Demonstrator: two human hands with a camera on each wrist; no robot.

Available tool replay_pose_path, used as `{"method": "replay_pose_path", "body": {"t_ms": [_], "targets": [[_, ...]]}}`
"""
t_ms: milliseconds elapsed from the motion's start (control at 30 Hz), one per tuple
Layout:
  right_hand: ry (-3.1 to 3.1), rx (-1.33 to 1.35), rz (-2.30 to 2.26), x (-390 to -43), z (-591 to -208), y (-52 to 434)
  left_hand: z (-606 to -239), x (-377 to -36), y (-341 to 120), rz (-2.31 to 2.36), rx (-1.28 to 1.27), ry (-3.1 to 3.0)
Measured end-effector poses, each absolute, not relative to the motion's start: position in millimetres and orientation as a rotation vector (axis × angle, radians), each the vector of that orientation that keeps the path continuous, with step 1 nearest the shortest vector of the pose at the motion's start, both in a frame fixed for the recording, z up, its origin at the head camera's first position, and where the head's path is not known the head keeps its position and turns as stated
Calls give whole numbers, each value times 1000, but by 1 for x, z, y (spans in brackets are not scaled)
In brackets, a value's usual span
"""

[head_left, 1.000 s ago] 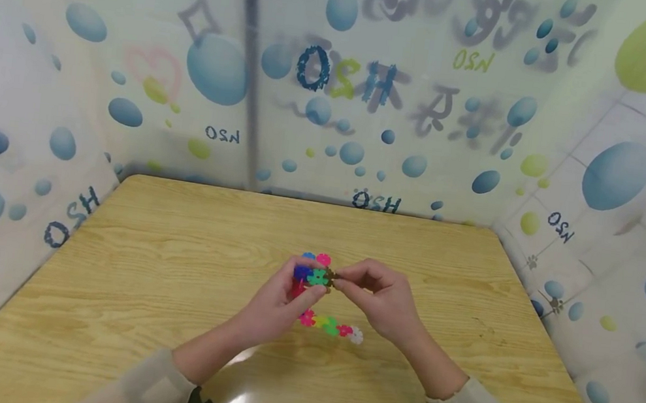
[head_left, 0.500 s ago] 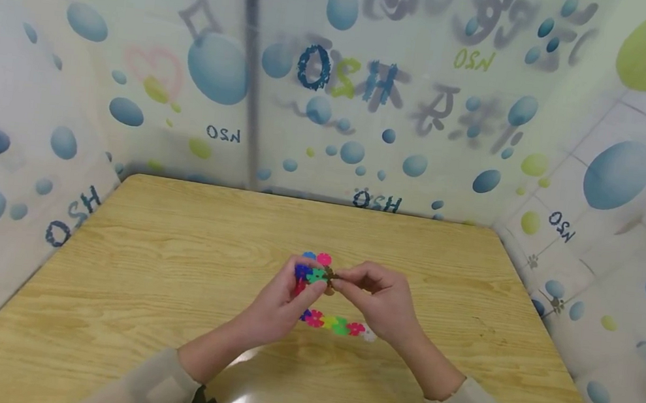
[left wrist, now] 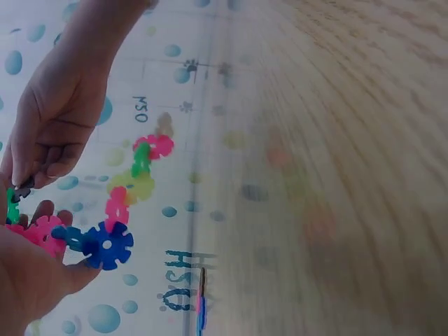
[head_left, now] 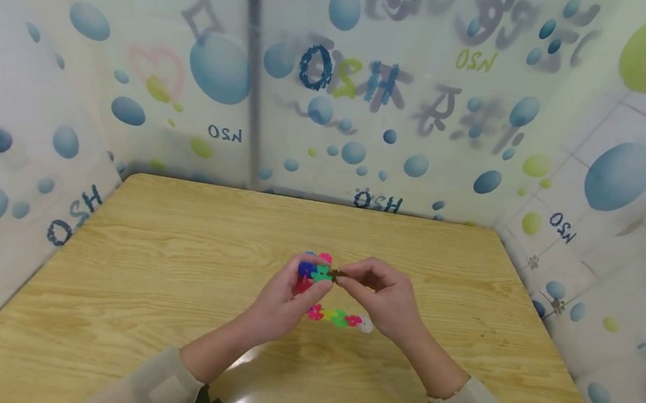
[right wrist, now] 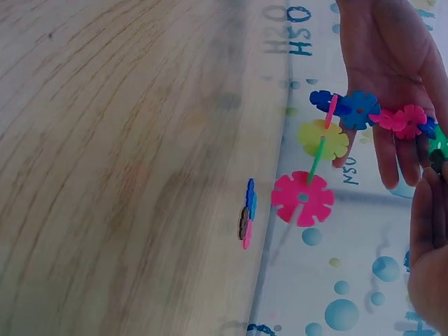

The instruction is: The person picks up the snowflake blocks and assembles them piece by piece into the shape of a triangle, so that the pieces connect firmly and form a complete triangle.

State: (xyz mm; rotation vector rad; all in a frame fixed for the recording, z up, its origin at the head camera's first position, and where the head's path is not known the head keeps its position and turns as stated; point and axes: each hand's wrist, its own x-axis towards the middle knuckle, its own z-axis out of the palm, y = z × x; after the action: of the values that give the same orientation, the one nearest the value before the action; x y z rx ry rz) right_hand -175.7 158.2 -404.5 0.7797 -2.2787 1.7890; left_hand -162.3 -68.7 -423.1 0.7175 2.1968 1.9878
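Item: a cluster of interlocking snowflake discs (head_left: 313,271), blue, pink, red and green, being held above the middle of the wooden tabletop (head_left: 174,265), just below centre of the head view. The left hand (head_left: 283,299) is cradling the cluster with its fingers curled round it; in the left wrist view the blue disc (left wrist: 106,246) is sitting at the lower left against the fingertips. The right hand (head_left: 381,293) is pinching a small dark brown disc (head_left: 338,273) between thumb and fingertips, touching the green edge of the cluster. A chain of discs (head_left: 340,318), pink, yellow, green, red and white, is hanging below and between the two hands; in the right wrist view its pink disc (right wrist: 302,198) is dangling lowest, right of centre. Risks, as judged: the brown disc is being held only by its edge, so a slot meeting at a slant could make it slip out; pressing hard could pop loose joints in the hanging chain. Surroundings: bubble-patterned curtain walls (head_left: 369,101) are enclosing the tabletop on three sides. Nothing is standing between the hands.
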Motion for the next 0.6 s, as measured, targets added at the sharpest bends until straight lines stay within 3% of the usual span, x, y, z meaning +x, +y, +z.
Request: {"method": "replay_pose_path", "body": {"t_ms": [200,600], "targets": [[-2257,837,1776,-176,-408,163,-418,-165,-71,1947,604,2244],[-2265,897,1751,-175,-408,165,-417,-169,-75,1794,708,2327]]}}
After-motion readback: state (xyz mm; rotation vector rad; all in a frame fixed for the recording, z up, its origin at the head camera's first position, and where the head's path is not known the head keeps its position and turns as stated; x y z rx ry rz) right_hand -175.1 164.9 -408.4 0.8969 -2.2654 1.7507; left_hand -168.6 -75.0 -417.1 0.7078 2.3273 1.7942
